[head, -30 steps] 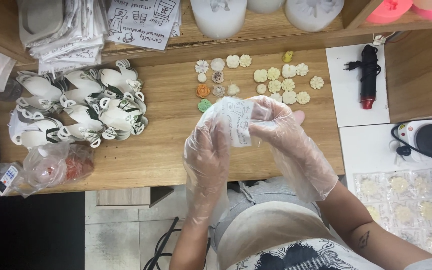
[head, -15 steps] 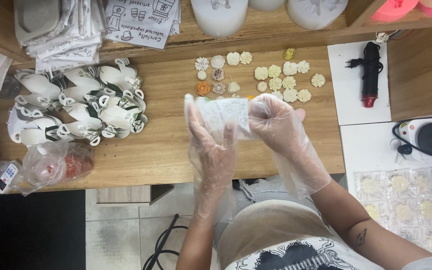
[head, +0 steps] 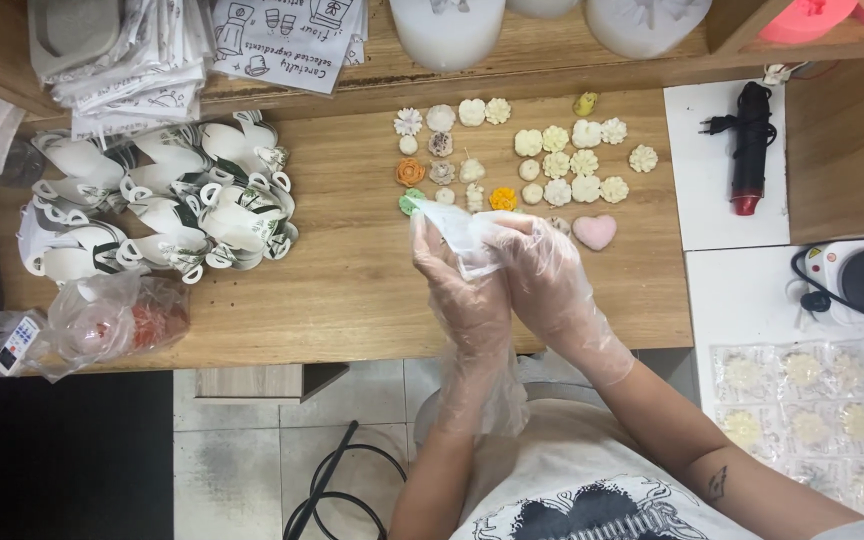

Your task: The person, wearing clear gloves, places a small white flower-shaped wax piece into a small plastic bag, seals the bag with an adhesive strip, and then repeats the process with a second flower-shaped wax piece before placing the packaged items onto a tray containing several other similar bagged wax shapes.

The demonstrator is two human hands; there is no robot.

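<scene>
Gloved left hand (head: pixel 464 290) and right hand (head: pixel 544 275) pinch a small clear plastic bag (head: pixel 462 228) between them above the wooden surface (head: pixel 352 270) — just near the rows of flower-shaped pieces (head: pixel 557 165), with white cups (head: pixel 162 205) piled far left.

Pale wax flowers on warm brown wood

We see cream and white flowers (head: pixel 556 165) on the brown wooden table (head: pixel 342 280), with an orange one (head: pixel 410 172), a yellow-orange one (head: pixel 503 198), a green one (head: pixel 409 203) and a pink heart (head: pixel 594 232). Both hands, left hand (head: pixel 462 290) and right hand (head: pixel 549 275), wear clear gloves and hold a clear bag (head: pixel 459 230). The cups (head: pixel 162 205) look white with what may be green print. The tool (head: pixel 751 145) is black, red-tipped.
</scene>
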